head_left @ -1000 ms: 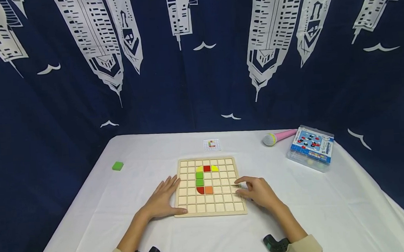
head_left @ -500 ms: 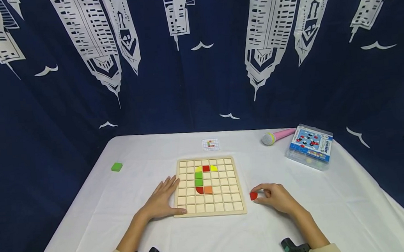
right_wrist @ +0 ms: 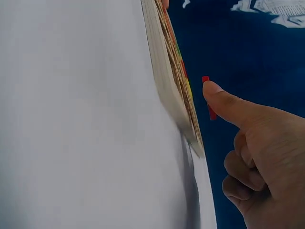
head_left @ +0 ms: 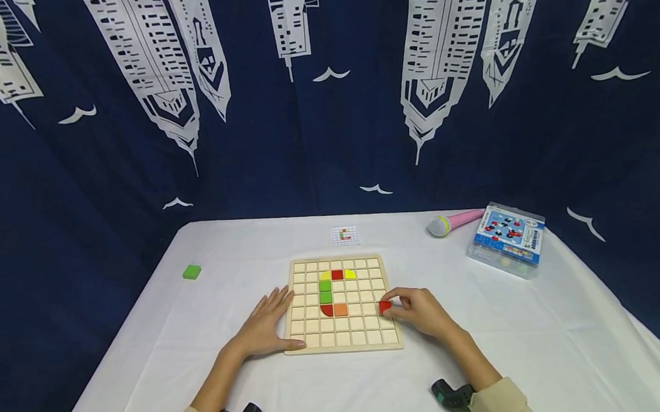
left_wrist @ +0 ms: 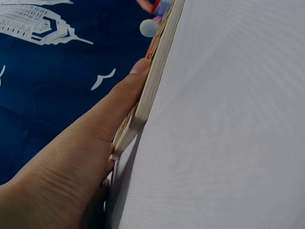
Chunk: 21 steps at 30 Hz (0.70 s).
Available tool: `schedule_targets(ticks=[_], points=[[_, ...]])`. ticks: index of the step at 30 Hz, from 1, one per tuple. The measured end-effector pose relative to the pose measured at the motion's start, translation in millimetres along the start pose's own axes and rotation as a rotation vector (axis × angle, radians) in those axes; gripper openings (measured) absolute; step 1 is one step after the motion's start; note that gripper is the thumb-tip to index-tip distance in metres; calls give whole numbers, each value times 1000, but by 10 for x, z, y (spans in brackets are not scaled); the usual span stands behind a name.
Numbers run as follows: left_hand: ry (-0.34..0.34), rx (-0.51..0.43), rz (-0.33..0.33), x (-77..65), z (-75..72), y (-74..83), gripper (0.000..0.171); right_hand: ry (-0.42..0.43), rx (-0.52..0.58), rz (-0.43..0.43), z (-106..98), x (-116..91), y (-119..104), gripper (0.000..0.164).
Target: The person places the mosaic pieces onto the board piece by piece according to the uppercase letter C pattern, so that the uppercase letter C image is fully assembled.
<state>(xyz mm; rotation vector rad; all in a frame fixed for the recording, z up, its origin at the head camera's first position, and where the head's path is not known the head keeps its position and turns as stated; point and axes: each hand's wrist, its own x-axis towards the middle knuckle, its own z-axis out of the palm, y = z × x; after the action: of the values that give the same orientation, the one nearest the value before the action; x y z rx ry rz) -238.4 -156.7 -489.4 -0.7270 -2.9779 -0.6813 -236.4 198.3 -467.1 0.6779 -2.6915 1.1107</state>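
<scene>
In the head view a wooden grid board (head_left: 355,326) lies on the white table. My left hand (head_left: 266,326) rests along its left edge, fingers straight, with the thumb at the front corner. My right hand (head_left: 422,313) pinches a red tile (head_left: 385,307) between thumb and fingers over the board's right edge. In the right wrist view this red tile (right_wrist: 212,112) shows edge-on behind the thumb, with the other fingers curled. Several tiles sit in the grid: green (head_left: 325,292), orange (head_left: 341,310), yellow (head_left: 349,274), another red (head_left: 337,274) and a rounded dark red one (head_left: 327,310).
A small pattern card (head_left: 345,235) lies behind the board. A green tile (head_left: 191,272) is off to the left. At the back right are a pink toy microphone (head_left: 452,223) and a clear plastic box (head_left: 509,238) with a blue label. A navy curtain (head_left: 281,171) hangs behind the table.
My right hand moved from the board's right edge out to the right, where a red tile showed in its fingers, then back left over the edge with it. My left hand stayed in place.
</scene>
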Motion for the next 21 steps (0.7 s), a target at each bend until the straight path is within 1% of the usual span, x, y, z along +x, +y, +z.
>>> schedule_targets(ticks=[2,5,9,12,21], points=[[-1,-1,-2,-1,5,5,117,-33,27,-2,94,75,-63,21],[-4,2,-5,-2,9,18,117,-70,35,-1,225,161,-119,22],[3,-6,2,10,9,36,116,-76,11,-4,337,224,-156,21],[5,-11,3,18,10,43,116,-71,-5,-8,378,247,-171,21],[-1,4,-6,30,23,41,117,-87,0,-2,406,261,-197,23]])
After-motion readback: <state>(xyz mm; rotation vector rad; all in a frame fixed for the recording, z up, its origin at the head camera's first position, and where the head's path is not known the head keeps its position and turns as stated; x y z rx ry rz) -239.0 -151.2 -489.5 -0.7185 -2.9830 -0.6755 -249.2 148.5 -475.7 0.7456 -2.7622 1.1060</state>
